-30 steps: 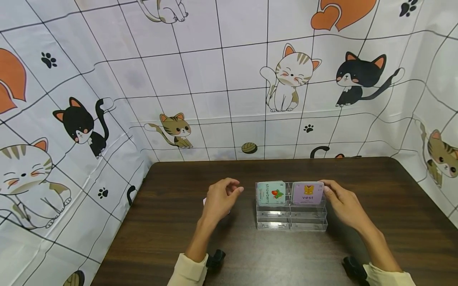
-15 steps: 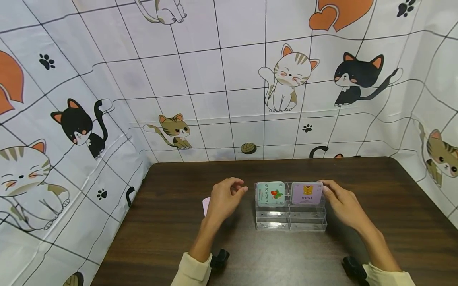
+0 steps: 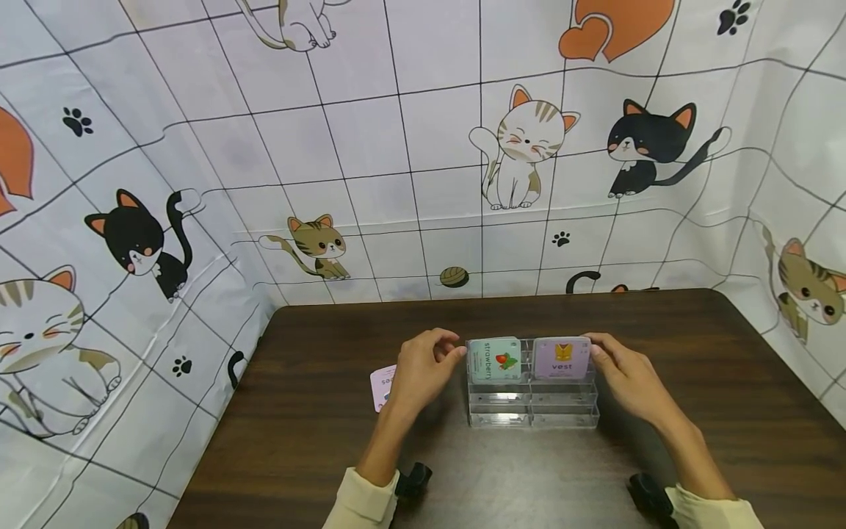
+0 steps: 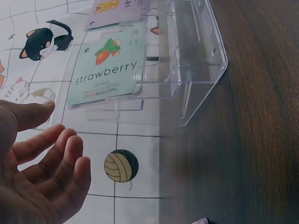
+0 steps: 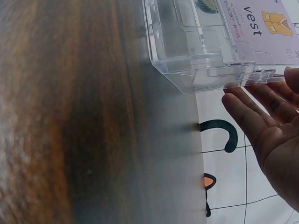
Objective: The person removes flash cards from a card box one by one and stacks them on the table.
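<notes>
A clear plastic tiered card holder (image 3: pixel 532 420) stands on the table. In its top tier, a green "strawberry" card (image 3: pixel 494 360) leans on the left and a purple "vest" card (image 3: pixel 562 358) on the right. My left hand (image 3: pixel 423 371) is just left of the strawberry card, its fingers loosely bent with nothing between them in the left wrist view. At the holder's right side, my right hand (image 3: pixel 628 375) has its thumb and fingertips by the vest card's edge. In the right wrist view, its fairly straight fingers (image 5: pixel 247 109) reach behind the clear plastic.
A pink card (image 3: pixel 382 388) lies on the dark wooden table (image 3: pixel 297 441), partly hidden behind the left hand. The holder's lower tiers show no cards. A white cat-print cloth (image 3: pixel 423 206) hangs behind the table.
My left hand has moved right, closer to the strawberry card, uncovering more of the pink card. The right hand stays at the holder's right side. The head view has shifted slightly.
</notes>
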`<state>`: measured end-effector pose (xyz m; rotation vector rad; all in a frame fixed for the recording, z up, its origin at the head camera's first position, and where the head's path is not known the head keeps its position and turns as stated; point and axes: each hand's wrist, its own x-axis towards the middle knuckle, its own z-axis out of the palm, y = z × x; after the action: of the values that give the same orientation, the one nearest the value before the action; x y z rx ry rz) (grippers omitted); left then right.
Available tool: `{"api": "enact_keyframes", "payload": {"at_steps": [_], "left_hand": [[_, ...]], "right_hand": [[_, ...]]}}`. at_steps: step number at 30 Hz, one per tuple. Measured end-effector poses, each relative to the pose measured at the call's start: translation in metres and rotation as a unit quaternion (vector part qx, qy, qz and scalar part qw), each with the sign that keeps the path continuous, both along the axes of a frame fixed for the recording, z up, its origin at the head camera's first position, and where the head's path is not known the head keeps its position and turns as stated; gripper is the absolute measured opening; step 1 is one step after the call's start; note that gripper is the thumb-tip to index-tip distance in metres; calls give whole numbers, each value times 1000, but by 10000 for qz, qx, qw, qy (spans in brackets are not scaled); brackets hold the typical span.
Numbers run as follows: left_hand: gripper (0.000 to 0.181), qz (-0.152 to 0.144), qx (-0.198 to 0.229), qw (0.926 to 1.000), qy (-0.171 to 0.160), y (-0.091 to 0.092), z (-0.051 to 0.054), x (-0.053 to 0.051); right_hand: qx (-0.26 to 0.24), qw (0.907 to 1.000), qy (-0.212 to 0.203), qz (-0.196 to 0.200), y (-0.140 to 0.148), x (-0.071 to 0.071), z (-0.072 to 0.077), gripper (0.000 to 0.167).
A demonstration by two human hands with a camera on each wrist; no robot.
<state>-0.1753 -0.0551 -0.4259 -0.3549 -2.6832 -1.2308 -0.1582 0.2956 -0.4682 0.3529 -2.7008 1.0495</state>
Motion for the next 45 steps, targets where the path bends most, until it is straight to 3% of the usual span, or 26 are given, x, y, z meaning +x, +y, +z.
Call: {"api": "enact_keyframes", "payload": {"at_steps": [8,28,45], "left_hand": [[20,-18,21,10000,-69,4,0,-2],[20,-242,62,9996,110,18,0,-5],[19,-165,73,9996,213,31,-6,-12]], "right_hand": [[32,10000,-22,-32,1,0,1,32],[79,9999,5,-75,2,-1,-2,31],[64,9999,-28,-72,1,-1,-2,31]]}}
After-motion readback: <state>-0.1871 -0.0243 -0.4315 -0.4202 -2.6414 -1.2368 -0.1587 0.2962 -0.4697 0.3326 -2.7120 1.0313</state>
